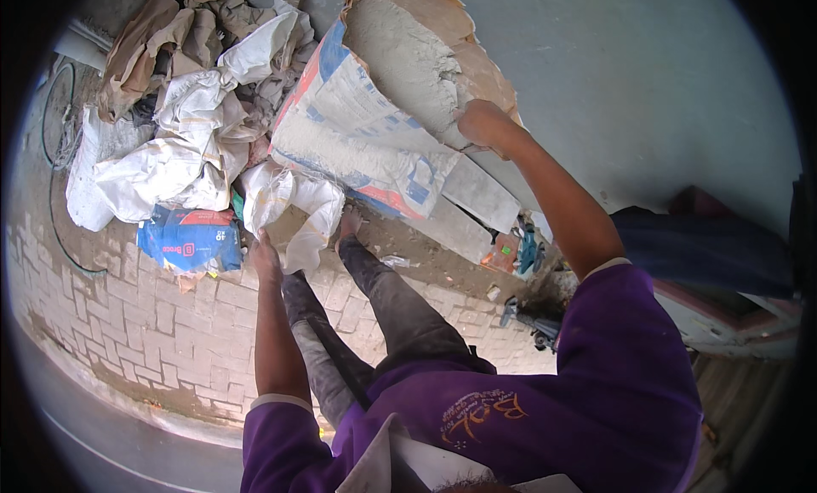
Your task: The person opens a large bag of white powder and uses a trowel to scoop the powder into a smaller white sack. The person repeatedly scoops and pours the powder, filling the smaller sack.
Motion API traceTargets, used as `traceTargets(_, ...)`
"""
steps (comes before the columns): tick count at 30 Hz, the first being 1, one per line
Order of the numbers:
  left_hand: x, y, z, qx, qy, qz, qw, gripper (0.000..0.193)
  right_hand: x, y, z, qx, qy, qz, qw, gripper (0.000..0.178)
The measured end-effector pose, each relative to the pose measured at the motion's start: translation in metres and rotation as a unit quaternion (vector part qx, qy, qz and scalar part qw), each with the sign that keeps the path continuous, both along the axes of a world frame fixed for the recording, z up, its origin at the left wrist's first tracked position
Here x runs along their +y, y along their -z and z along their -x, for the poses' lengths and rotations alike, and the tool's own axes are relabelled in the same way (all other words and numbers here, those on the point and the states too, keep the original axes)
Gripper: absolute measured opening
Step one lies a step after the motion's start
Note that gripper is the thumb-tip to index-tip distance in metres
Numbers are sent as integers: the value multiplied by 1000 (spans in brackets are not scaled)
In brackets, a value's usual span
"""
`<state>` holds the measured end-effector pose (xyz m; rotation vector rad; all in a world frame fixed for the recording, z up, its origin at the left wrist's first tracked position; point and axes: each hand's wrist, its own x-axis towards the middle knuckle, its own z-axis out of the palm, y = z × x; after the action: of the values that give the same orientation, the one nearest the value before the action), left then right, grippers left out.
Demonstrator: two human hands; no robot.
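Note:
A large paper sack point(374, 140), torn open along its top, holds grey cement-like powder point(400, 63). At the right edge of its opening is my right hand point(487, 125), closed in a fist beside the powder. What its fingers hold is hidden from above. Lower and to the left, my left hand point(264, 253) pinches the rim of a white woven sack point(319, 208). That white sack stands with its mouth spread open in front of my feet, just below the paper sack.
Crumpled white sacks point(183, 144) and torn brown paper point(145, 51) are heaped at the left. A blue and red bag point(189, 239) lies on the paving point(153, 331). A green hose point(53, 195) curves along the far left. Scraps point(515, 246) lie right of the paper sack, by a grey wall point(630, 85).

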<state>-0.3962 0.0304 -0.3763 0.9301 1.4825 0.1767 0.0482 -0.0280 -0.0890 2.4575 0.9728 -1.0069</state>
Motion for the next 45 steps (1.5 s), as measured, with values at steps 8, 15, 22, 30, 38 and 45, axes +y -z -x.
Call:
traceTargets(8, -4, 14, -1, 25, 4, -4, 1000, 58, 14, 13, 18, 40, 43, -10, 998, 46)
traceTargets(15, -8, 26, -1, 23, -10, -4, 1000, 59, 11, 3, 10, 96, 95, -23, 991, 42)
traceTargets(22, -7, 30, -5, 42, -16, 18, 999, 59, 13, 14, 6, 209, 116, -125, 963, 43)
traceTargets(30, -6, 10, -7, 72, 22, -14, 997, 62, 4, 23, -7, 325, 262, -125, 900, 31)
traceTargets(38, -8, 14, -4, 89, -7, -10, 996, 62, -7, 13, -13, 390, 327, -148, 848, 29)
traceTargets(45, -7, 10, -1, 89, -2, -15, 996, 61, -9, -4, -17, 318, 386, -199, 843, 31)
